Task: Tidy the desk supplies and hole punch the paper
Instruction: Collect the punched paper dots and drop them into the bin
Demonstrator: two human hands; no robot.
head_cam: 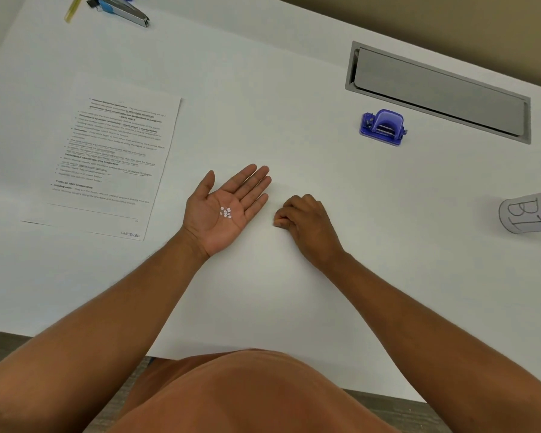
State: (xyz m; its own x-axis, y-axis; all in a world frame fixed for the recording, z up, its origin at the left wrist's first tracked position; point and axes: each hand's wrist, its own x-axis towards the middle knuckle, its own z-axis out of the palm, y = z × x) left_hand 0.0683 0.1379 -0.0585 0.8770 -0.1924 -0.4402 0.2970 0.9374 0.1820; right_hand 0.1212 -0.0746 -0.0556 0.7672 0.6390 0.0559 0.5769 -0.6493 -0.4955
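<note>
My left hand [224, 210] lies palm up on the white desk [263, 292], fingers spread, with several small white paper punch dots [226, 212] resting in the palm. Just to its right, my right hand [303, 220] sits knuckles up with fingertips pinched together against the desk; whether it holds a dot is hidden. A printed paper sheet [113, 164] lies flat to the left of my left hand. A small purple hole punch [383, 127] stands farther back on the right, apart from both hands.
A grey cable-tray flap [438, 92] is set into the desk behind the punch. A cup with a purple rim marked "BT" [528, 214] lies at the right edge. A stapler [125, 10] and a yellow pencil [73, 9] sit at the far left corner.
</note>
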